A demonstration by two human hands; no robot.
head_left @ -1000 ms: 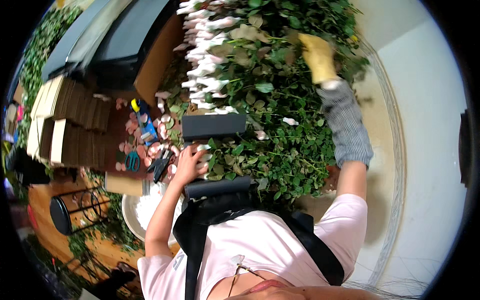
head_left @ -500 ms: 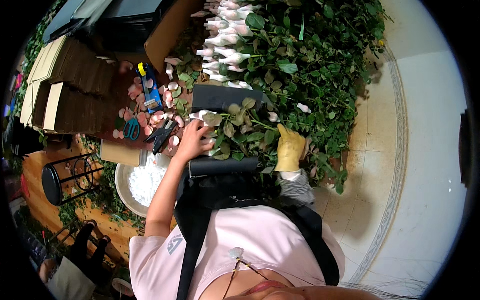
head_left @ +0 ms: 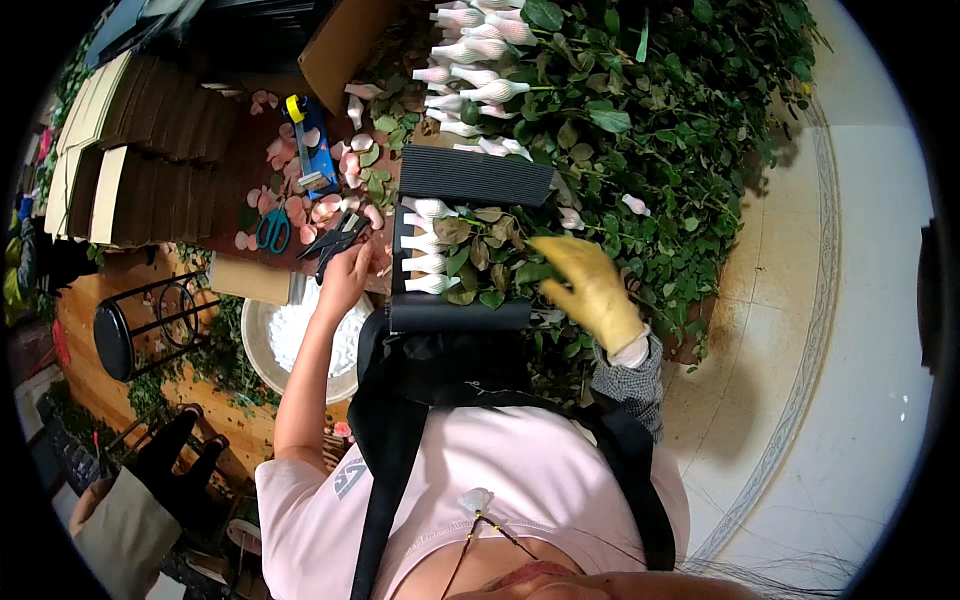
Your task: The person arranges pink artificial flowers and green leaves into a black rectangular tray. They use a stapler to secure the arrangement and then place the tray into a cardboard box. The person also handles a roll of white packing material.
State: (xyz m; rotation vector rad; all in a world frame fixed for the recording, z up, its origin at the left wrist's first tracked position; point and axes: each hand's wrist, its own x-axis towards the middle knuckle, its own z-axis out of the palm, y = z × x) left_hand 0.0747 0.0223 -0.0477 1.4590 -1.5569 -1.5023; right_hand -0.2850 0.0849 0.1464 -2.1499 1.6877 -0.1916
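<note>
My bare left hand (head_left: 345, 280) is at a black plier-like hand tool (head_left: 335, 238) on the table, its fingers closing on the handles and partly hidden. My right hand (head_left: 592, 288), in a yellow glove, hovers over the stems with fingers stretched out, holding nothing. Between my hands lies a row of several flower heads in white mesh sleeves (head_left: 424, 264), their leafy stems (head_left: 490, 245) pointing right. They rest on a dark sheet whose ridged far flap (head_left: 475, 175) and rolled near edge (head_left: 460, 316) show beyond and before them.
More sleeved flowers (head_left: 485, 50) and a large heap of leafy stems (head_left: 670, 130) fill the far side and right. Left are teal scissors (head_left: 272, 230), a blue tape dispenser (head_left: 314, 160), petals, cardboard stacks (head_left: 140, 110), a basin of white sleeves (head_left: 262, 352) and a black stool (head_left: 113, 340).
My left hand has left the flower heads and moved left to the black tool. My right hand has opened off the stems. The view has shifted slightly.
</note>
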